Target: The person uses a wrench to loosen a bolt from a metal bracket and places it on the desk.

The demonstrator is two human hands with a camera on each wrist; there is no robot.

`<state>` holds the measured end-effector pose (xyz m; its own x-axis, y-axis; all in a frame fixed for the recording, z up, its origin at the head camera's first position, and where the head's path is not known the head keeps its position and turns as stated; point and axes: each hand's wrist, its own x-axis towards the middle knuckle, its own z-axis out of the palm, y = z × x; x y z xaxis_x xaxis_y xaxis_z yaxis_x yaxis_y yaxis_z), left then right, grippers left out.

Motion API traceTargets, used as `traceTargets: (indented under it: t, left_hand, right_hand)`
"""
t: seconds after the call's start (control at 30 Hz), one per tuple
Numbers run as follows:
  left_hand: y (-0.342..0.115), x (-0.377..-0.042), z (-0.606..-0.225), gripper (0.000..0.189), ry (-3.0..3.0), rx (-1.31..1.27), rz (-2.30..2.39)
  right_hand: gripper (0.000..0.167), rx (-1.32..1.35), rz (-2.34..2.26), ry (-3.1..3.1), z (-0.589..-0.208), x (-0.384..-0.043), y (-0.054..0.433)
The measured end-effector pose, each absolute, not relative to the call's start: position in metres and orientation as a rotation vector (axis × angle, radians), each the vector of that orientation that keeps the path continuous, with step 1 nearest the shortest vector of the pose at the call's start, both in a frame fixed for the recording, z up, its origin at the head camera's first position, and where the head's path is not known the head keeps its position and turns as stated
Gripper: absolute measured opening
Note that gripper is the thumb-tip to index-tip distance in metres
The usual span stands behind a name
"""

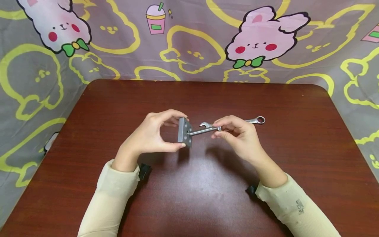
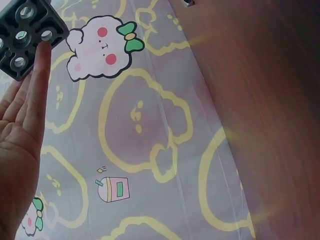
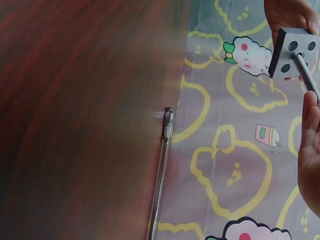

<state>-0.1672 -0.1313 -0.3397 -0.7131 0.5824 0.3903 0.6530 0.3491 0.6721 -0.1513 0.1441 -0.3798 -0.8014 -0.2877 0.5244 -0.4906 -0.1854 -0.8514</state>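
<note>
My left hand (image 1: pixel 149 133) holds a grey square plate (image 1: pixel 181 131) by its edges, thumb below and fingers above. The plate stands on edge over the table, with a hole near each corner and one in the middle. A long metal bolt (image 1: pixel 202 131) sticks out of the middle hole toward the right. At the bolt's head end, my right hand (image 1: pixel 242 136) pinches it between thumb and fingers. Thread shows along the bolt (image 3: pixel 306 75) in the right wrist view. The plate's other face (image 2: pixel 36 22) appears in the left wrist view, beside the straight fingers.
A combination wrench (image 1: pixel 258 120) lies on the brown table (image 1: pixel 207 197) behind my right hand, which hides its middle. A patterned cloth (image 1: pixel 189 42) hangs around the table's back and sides. Black pieces (image 1: pixel 144 171) show at both cuffs.
</note>
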Motion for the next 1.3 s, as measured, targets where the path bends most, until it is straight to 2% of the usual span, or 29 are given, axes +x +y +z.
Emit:
traceTargets:
  t: [0.63, 1.3]
  left_hand:
    - [-0.149, -0.174, -0.344, 0.066, -2.683, -1.143, -1.329]
    - [-0.171, -0.218, -0.36, 0.066, -2.937, -0.998, -1.337]
  right_hand:
    - [0.024, 0.826, 2.061, -2.106, -0.377, -0.156, 0.147]
    - [0.025, 0.757, 2.078, -2.373, -0.383, -0.219, 0.144]
